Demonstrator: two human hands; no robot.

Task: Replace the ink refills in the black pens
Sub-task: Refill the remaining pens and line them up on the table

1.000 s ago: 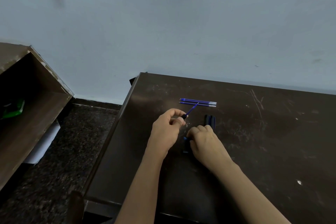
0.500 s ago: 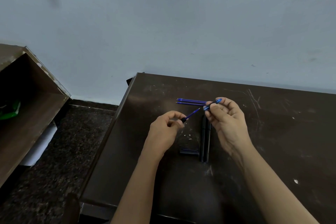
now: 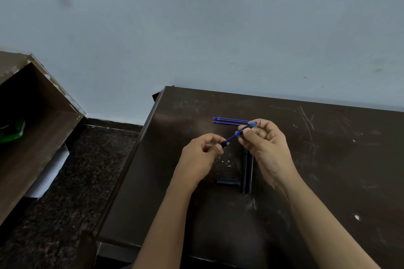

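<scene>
One blue refill point(image 3: 232, 137) held above the table point(image 3: 328, 159), slanting up to the right. Left hand point(image 3: 202, 155) pinches a black pen part point(image 3: 223, 144) at its lower end; right hand point(image 3: 265, 144) grips the upper end between thumb and fingertips (a blue piece pokes out past them). Two more refills point(image 3: 230, 120) lie side by side just beyond. Two black pens point(image 3: 247, 172) lie parallel under the right hand, a short black cap point(image 3: 228, 182) just left of them.

A single head-worn view is given, aimed forward and down from above the near edge of the desk point(image 3: 328, 159). The wall point(image 3: 196, 39) is faced beyond it, and the floor point(image 3: 76, 181) is taken in at left.
</scene>
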